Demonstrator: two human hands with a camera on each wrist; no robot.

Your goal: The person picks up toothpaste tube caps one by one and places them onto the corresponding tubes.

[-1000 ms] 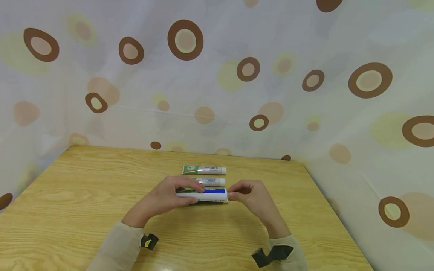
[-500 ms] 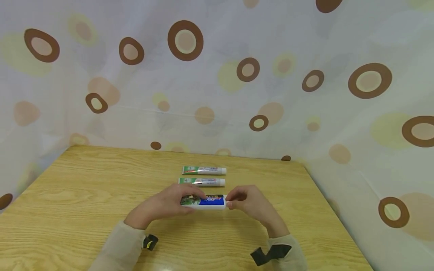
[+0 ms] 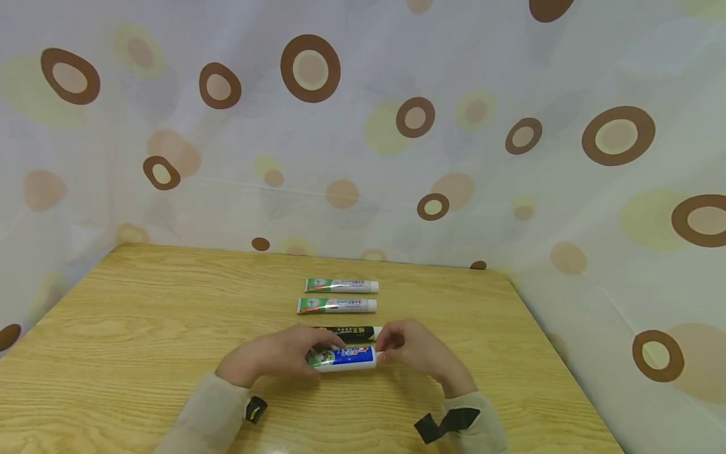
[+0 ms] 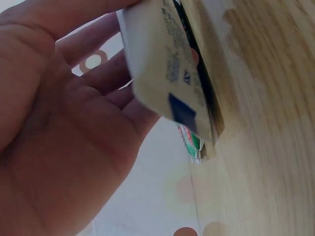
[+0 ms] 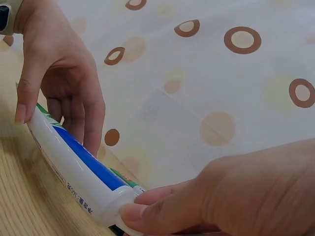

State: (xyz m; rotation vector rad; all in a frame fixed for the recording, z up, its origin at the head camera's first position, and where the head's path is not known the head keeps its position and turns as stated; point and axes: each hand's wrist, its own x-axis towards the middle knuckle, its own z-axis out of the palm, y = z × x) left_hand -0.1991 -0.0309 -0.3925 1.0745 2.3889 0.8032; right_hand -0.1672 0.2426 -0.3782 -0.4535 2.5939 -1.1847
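A blue-and-white toothpaste tube (image 3: 351, 357) lies crosswise between my two hands, nearest to me. My left hand (image 3: 283, 355) grips its flat tail end, thumb on the near side and fingers on the far side. With thumb and forefinger my right hand (image 3: 418, 349) pinches the white cap (image 5: 129, 216) end. Just behind it lies a black toothpaste tube (image 3: 354, 334), its left part covered by my left fingers. In the left wrist view the held tube's pale printed back (image 4: 162, 64) shows, tilted above the wood.
Two green-and-white toothpaste tubes (image 3: 340, 306) lie parallel farther back on the wooden table (image 3: 170, 302), caps to the right. A white sheet (image 3: 363, 157) with brown rings hangs behind and along the sides.
Both hands have drawn the blue-and-white tube toward me, off the black tube, which now shows behind it. The tube has turned so its blue printed face shows. The green-and-white tubes stay put.
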